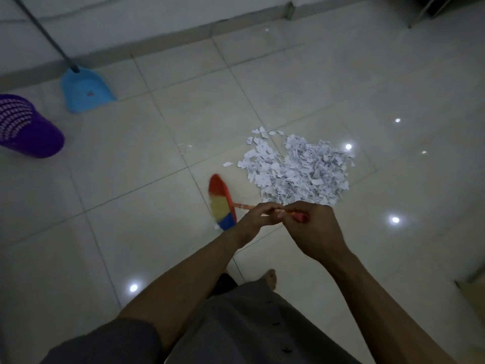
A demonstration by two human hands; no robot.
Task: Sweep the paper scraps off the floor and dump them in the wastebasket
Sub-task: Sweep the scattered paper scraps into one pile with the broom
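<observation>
the paper scraps (296, 169) lie in one loose white heap on the tiled floor (131, 193), right of the middle of the visible floor, with a few stray bits just off the heap's far and left sides. the broom (221, 203) has its red, yellow and blue bristle head down just left of the heap's near side, apart from it and blurred. both hands curl round its thin orange handle: the left hand (254, 219) grips it lower, nearer the head, and the right hand (315, 229) grips the upper end, where a red cap shows between the fingers. a bare foot (270, 278) shows on the floor below the hands. well apart from the heap, by the floor's far edge on the left where it meets the wall, a blue dustpan (84, 91) rests with its long grey handle rising up. near it, at the left edge, stands the purple perforated wastebasket (26, 127), partly cut off.
</observation>
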